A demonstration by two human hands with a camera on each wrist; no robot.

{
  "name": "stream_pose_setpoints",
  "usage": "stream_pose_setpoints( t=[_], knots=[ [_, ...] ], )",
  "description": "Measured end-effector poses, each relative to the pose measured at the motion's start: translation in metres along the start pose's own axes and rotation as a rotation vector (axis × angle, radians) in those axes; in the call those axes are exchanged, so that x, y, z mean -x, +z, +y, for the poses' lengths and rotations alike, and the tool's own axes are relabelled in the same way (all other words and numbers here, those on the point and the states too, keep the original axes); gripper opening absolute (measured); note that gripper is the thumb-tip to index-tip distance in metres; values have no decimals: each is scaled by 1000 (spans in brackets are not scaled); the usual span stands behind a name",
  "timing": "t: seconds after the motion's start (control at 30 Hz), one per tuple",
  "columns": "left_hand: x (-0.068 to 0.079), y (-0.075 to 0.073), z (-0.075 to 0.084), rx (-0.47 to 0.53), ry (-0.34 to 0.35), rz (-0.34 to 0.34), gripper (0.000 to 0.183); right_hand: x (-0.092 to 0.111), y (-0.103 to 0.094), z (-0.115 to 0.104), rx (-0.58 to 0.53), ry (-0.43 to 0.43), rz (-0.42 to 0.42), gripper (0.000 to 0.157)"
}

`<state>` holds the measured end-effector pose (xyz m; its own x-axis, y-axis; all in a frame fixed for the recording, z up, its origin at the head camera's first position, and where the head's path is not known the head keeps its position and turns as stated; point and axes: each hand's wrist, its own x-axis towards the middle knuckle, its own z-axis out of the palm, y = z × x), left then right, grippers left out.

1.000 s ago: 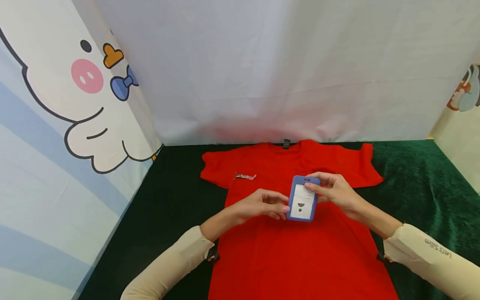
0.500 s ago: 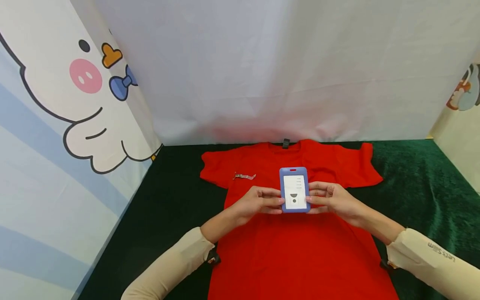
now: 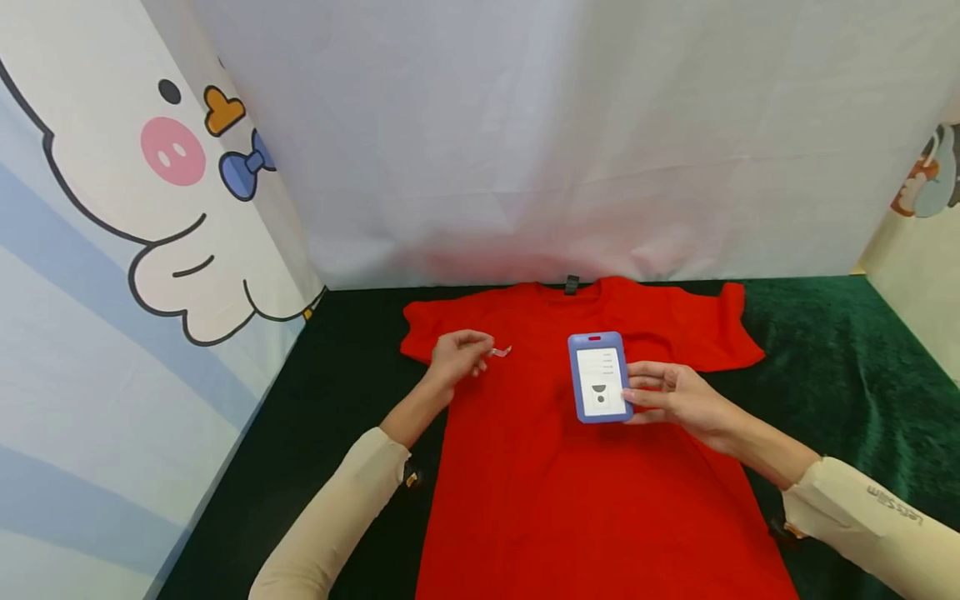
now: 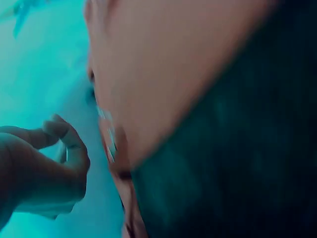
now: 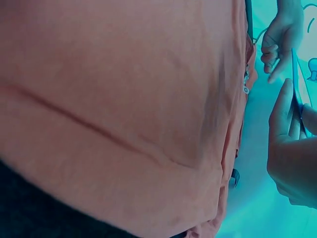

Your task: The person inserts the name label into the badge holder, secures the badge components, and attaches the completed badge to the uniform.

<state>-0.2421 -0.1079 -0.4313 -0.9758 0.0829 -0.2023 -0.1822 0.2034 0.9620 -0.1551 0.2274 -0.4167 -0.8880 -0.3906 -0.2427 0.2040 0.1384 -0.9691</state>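
My right hand (image 3: 686, 404) holds a blue badge holder (image 3: 601, 378) by its right edge, thumb in front and fingers behind. The badge holder stands nearly upright above the shirt and has a white card inside and a slot at the top. A small clear strap with a metal clip (image 5: 246, 79) lies on the red T-shirt (image 3: 585, 500). Over that clip hovers my left hand (image 3: 455, 358), with bent fingers and nothing seen between them. In the left wrist view, a gap shows between the left hand (image 4: 44, 173) and the clip (image 4: 111, 141).
The T-shirt lies spread out on a dark green cloth (image 3: 832, 358), with its black neck label (image 3: 572, 285) at the far edge. Behind it hangs a white curtain (image 3: 562, 142). A printed cartoon panel (image 3: 97, 208) stands at the left.
Both hands gripped the badge holder half a second ago. My left hand has let go and moved left and away from me to the clip; the right keeps the holder, shifted slightly right.
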Motion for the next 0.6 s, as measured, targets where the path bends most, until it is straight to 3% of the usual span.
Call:
stream_pose_setpoints(
  t=[0.07,0.17,0.37,0.6],
  knots=[
    [-8,-9,-3,-64,27,97,22,1,-2,0,4,5,7,67],
    [-14,-18,-7,-201,33,156,23,2,-4,-1,4,9,14,68],
    [-20,-20,-12,-377,-16,118,34,1,-7,0,-4,9,14,67],
    [-28,-19,-15,-511,8,145,29,0,-11,0,-17,16,9,67]
  ],
)
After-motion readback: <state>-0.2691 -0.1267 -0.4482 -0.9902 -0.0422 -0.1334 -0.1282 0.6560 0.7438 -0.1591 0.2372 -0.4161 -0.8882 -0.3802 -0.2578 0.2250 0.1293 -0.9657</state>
